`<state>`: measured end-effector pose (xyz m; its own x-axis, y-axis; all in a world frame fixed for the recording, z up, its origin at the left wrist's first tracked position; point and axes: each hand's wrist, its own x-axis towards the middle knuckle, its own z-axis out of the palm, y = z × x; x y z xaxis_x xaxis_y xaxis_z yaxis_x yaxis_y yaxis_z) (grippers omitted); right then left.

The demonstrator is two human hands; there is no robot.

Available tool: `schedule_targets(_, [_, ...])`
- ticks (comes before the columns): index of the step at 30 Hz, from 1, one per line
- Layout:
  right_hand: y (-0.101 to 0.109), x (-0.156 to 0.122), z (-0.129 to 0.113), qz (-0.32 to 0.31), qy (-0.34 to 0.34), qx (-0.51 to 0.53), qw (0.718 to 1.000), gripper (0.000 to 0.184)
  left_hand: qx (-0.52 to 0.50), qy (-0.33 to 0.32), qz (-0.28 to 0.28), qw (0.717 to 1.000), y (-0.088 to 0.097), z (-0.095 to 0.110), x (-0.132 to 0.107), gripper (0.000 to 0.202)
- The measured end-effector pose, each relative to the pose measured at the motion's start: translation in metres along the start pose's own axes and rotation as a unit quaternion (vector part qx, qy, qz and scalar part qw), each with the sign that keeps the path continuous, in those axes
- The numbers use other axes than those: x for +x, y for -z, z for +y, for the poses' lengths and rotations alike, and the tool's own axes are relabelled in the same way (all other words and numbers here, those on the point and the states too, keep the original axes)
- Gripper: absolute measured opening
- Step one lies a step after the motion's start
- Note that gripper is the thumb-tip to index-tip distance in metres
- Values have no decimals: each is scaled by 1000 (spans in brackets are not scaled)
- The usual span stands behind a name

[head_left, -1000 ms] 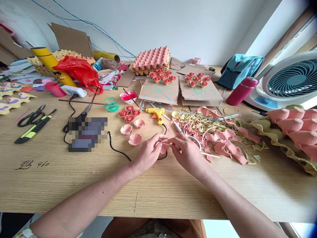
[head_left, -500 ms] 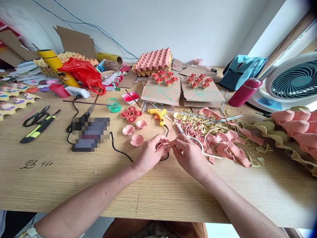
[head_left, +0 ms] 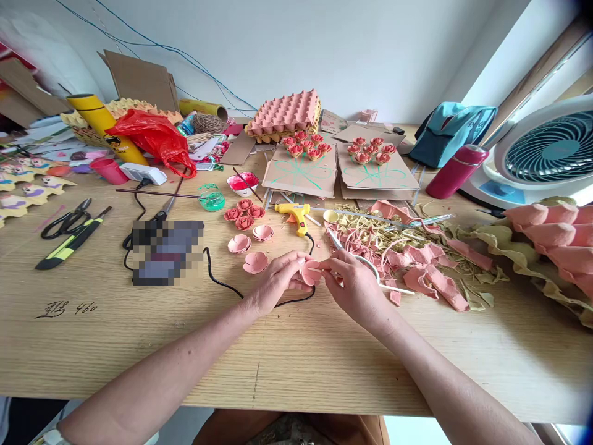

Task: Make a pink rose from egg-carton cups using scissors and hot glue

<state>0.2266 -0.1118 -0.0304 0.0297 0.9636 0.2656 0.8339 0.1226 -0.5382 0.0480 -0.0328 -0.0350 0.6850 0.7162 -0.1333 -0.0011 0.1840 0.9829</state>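
Between my two hands is a pink cardboard flower (head_left: 310,272) with rounded petals. My left hand (head_left: 278,281) pinches it from the left, thumb on top. The fingers of my right hand (head_left: 351,285) are closed on a petal at its right edge. Beside my left hand lies a similar pink petal cup (head_left: 256,262), with two more cups (head_left: 239,243) behind it. Several red painted roses (head_left: 244,214) sit farther back. A yellow glue gun (head_left: 296,216) rests beyond my hands, its black cord running under them. White-handled scissors (head_left: 365,262) lie partly hidden behind my right hand.
Pink and tan cardboard scraps (head_left: 417,266) spread to the right, near stacked egg trays (head_left: 532,247). Behind stand cardboard sheets (head_left: 301,176) with red flowers, a pink bottle (head_left: 456,171) and a fan (head_left: 546,148). On the left lie a cutter (head_left: 74,241) and black scissors (head_left: 67,222).
The pink flower has been tilted so its petals now face up toward me; before, it showed mostly edge-on. Both hands stay in nearly the same place.
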Motion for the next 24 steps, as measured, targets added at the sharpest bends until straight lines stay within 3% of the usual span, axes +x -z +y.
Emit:
schedule_targets(5, [3,2,-1,-9,-3,1,1000,24,-15,-3,-11,1000,2,-3,1,33])
schedule_targets(9, [4,2,-1,-1,-1,8,1000,23,36,-27,-12,999,-2,-1,1,32])
schedule_targets(13, [2,0,-3,4,5,15,1000,21,167,-113,47,978,-9,-7,0,25])
schedule_targets(16, [2,-1,-8,4,13,22,1000,21,241,-136,86,957,-10,-14,-1,12])
schedule_targets(24, [-1,-2,-11,14,22,27,999,21,237,-145,107,955,-10,-17,-2,8])
